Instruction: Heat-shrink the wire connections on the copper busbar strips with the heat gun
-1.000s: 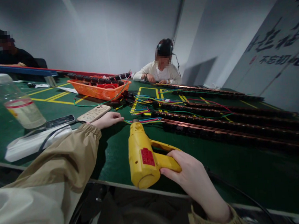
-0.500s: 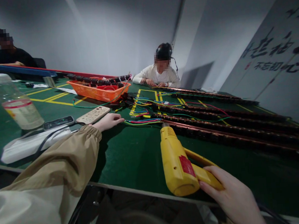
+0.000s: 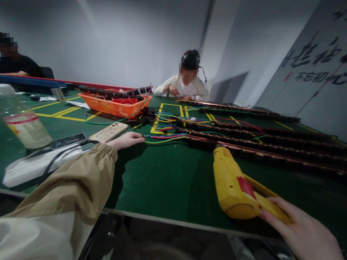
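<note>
My right hand point(image 3: 307, 227) is wrapped round the handle of a yellow heat gun point(image 3: 236, 185). Its nozzle points away from me, close to the nearest of the long dark bars with copper-coloured strips point(image 3: 247, 149). At the left end of these bars, several coloured wires point(image 3: 165, 137) stick out over the green table. My left hand point(image 3: 129, 140) rests low on the table with its fingers pinched together at the tip of a green-yellow wire point(image 3: 162, 141); the exact grip is too small to make out.
Left of my arm are a beige remote control point(image 3: 109, 132), a phone-like black device point(image 3: 68, 141), a white power strip point(image 3: 38, 166) and a plastic bottle point(image 3: 25, 125). Beyond lies an orange basket point(image 3: 114, 106) with dark parts. A co-worker point(image 3: 184, 83) sits opposite, another at far left.
My right hand has moved the heat gun to the right along the bars, away from the wires. The wires have spread apart a little, while my left hand has stayed nearly in place.
</note>
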`<state>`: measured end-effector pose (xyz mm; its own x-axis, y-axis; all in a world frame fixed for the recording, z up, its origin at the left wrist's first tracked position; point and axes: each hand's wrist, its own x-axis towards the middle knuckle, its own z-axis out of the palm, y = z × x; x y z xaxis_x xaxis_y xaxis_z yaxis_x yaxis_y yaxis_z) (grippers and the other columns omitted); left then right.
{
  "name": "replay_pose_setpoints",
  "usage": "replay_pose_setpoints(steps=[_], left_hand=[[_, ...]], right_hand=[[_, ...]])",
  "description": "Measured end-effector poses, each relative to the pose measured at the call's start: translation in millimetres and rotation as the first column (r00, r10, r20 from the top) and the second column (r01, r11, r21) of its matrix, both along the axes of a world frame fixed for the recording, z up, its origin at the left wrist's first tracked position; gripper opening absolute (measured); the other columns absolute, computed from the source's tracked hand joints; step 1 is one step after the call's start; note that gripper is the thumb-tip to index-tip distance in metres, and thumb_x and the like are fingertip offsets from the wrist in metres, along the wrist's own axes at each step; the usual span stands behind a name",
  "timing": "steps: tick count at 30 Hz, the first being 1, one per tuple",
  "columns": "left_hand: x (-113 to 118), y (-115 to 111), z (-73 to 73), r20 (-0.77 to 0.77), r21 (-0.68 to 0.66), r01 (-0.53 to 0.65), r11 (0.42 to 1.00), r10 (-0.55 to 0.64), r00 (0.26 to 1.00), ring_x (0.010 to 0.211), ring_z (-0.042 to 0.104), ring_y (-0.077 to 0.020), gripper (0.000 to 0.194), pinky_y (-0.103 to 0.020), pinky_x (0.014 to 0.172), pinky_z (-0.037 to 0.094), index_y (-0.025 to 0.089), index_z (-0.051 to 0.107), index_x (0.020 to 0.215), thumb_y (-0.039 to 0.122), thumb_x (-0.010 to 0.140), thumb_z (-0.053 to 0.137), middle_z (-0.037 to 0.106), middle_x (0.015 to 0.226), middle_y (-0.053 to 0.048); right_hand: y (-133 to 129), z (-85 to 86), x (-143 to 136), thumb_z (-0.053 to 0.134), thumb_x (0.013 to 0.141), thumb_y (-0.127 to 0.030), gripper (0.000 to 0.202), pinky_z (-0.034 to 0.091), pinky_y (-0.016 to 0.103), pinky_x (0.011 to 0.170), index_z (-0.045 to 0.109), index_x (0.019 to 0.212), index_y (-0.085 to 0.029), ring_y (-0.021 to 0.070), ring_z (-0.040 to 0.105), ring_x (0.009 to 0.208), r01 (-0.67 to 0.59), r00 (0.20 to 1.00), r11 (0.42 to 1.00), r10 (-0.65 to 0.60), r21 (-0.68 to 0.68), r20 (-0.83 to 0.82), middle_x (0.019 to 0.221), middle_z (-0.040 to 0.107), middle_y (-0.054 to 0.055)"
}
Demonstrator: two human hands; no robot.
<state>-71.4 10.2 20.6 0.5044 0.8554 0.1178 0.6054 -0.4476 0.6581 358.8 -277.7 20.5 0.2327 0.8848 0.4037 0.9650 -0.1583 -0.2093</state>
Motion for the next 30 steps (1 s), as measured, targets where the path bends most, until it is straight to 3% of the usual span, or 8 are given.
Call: replay_pose_setpoints(steps=[6, 12, 20, 25, 30], left_hand=[[3, 2, -3.1, 0.004, 0.037, -0.015, 0.999, 0.014, 1.000, 0.054, 0.040, -0.0116, 0.045, -0.024, 0.052, 0.030, 0.019, 0.045, 0.059, 0.061, 0.076, 0.046, 0.044, 0.056, 0.003], [4, -2, -1.3, 0.025, 0.100, -0.098, 0.990, 0.096, 0.995, 0.055, 0.045, -0.0125, 0.043, -0.025, 0.053, 0.032, 0.018, 0.052, 0.062, 0.058, 0.077, 0.046, 0.051, 0.057, 0.001], [4, -1, -2.2, 0.031, 0.131, -0.139, 0.982, 0.136, 0.990, 0.056, 0.048, -0.0133, 0.035, -0.026, 0.054, 0.033, 0.019, 0.056, 0.065, 0.050, 0.078, 0.046, 0.056, 0.060, -0.001], [5, 8, -10.3, 0.000, 0.201, -0.191, 0.961, 0.195, 0.981, 0.055, 0.046, -0.0136, 0.037, -0.026, 0.054, 0.030, 0.020, 0.053, 0.066, 0.052, 0.080, 0.042, 0.054, 0.059, 0.001], [11, 7, -9.4, -0.066, 0.284, -0.312, 0.907, 0.343, 0.937, 0.059, 0.047, -0.0160, 0.038, -0.027, 0.054, 0.028, 0.020, 0.056, 0.069, 0.052, 0.081, 0.040, 0.055, 0.061, -0.001]], right_hand=[[26, 13.0, -20, 0.036, 0.074, -0.074, 0.059, 0.042, 0.031, 0.048, 0.064, 0.084, -0.022, 0.0239, 0.062, 0.064, 0.019, 0.999, 1.000, -0.019, 0.008, 0.025, 0.077, 0.067, 0.007], [34, 4.8, -46, 0.044, 0.079, -0.059, 0.041, 0.045, 0.031, 0.057, 0.057, 0.086, -0.021, 0.0215, 0.062, 0.068, -0.189, 0.975, 0.982, 0.185, 0.017, 0.119, 0.079, 0.064, 0.005], [62, 6.8, -115, 0.055, 0.083, -0.042, 0.026, 0.045, 0.034, 0.071, 0.054, 0.088, -0.017, 0.0209, 0.057, 0.080, -0.375, 0.925, 0.927, 0.374, 0.001, 0.074, 0.085, 0.059, 0.006], [68, 9.6, -151, 0.056, 0.085, -0.040, 0.025, 0.044, 0.035, 0.077, 0.053, 0.091, -0.016, 0.0210, 0.055, 0.085, -0.441, 0.895, 0.896, 0.444, -0.053, 0.051, 0.089, 0.058, 0.006], [72, 22.2, -158, 0.044, 0.091, -0.044, 0.028, 0.043, 0.033, 0.081, 0.052, 0.092, -0.017, 0.0195, 0.054, 0.089, -0.527, 0.846, 0.839, 0.534, -0.138, 0.015, 0.092, 0.058, 0.006]])
